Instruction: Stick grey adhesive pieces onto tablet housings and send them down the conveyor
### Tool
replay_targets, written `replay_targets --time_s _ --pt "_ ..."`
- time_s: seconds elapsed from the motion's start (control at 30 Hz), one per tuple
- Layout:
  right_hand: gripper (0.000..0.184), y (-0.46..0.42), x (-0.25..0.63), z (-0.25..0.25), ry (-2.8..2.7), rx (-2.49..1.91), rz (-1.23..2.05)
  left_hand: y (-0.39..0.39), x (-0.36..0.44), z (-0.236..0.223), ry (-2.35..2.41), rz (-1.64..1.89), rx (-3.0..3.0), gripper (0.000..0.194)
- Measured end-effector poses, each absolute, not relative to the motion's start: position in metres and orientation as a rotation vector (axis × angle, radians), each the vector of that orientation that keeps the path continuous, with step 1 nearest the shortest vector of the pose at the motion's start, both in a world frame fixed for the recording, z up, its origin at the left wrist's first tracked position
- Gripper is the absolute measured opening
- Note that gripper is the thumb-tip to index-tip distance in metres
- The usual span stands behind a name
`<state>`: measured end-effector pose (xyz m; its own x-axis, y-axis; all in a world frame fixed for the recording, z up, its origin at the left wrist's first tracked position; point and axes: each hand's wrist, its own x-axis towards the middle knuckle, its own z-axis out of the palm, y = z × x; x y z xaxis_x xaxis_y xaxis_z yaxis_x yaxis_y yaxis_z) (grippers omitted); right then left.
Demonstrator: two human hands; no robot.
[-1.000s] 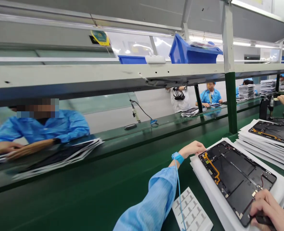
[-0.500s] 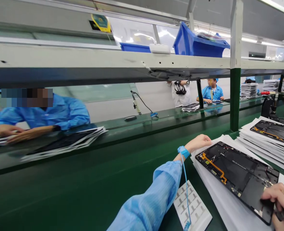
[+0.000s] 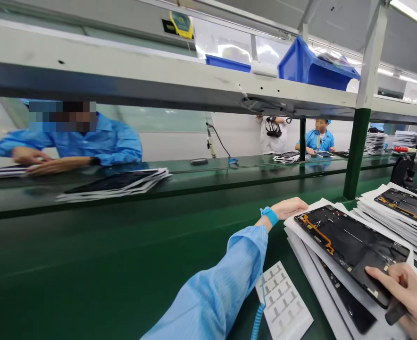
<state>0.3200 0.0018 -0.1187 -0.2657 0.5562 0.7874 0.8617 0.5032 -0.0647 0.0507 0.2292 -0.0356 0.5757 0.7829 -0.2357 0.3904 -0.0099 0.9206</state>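
1. Tablet back housing (image 3: 350,248), black with an orange flex cable, lying tilted on white foam sheets (image 3: 309,274) at 2 o'clock on the green table (image 3: 123,255).
2. Left hand (image 3: 289,208) at 1 o'clock: open, flat against the foam's edge, blue wrist strap (image 3: 270,216) around the wrist.
3. Right hand (image 3: 408,295) at 3 o'clock: closed around a dark handle (image 3: 394,312), probably a tool, partly hidden, with the forefinger on the housing's edge.
4. Stacked housings (image 3: 403,208) farther off at 2 o'clock.
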Motion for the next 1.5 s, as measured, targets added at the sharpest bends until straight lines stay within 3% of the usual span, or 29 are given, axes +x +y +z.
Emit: replay_targets --time_s 0.2,0.4,0.7,0.83,1.0,1.13,1.23,1.37,1.43,1.5 --pt "0.043 0.019 0.33 -0.106 -1.884 -1.145 -0.488 0.229 0.039 -0.02 1.084 0.556 1.509 0.02" --pt "0.028 0.024 0.323 -0.1 -1.671 -1.32 -0.371 0.238 -0.037 0.001 1.404 0.939 1.344 0.024" --pt "0.017 0.037 0.336 -0.119 -1.903 -1.297 -0.054 0.21 -0.139 -0.024 2.128 1.254 1.268 0.031" --pt "0.016 0.041 0.353 -0.104 -2.059 -1.26 -0.046 0.168 -0.134 -0.043 2.194 1.25 1.548 0.038" --pt "0.04 0.041 0.342 -0.046 -1.91 -1.316 0.02 0.069 -0.059 -0.086 1.782 0.931 2.023 0.043" --pt "0.066 0.052 0.296 0.005 -1.956 -1.301 0.259 0.015 -0.011 -0.094 1.318 0.521 2.33 0.066" --pt "0.075 0.067 0.25 0.015 -2.081 -1.367 0.767 0.01 -0.006 -0.087 1.191 0.352 2.426 0.068" --pt "0.062 0.082 0.199 -0.007 -2.237 -1.117 1.492 0.019 -0.007 -0.079 1.165 0.305 2.47 0.056" --pt "0.055 0.085 0.184 -0.022 -2.23 -0.946 1.709 0.018 -0.005 -0.077 1.164 0.32 2.484 0.042" --pt "0.049 0.085 0.178 -0.035 -2.198 -0.885 1.802 0.014 -0.002 -0.077 1.214 0.322 2.458 0.042"
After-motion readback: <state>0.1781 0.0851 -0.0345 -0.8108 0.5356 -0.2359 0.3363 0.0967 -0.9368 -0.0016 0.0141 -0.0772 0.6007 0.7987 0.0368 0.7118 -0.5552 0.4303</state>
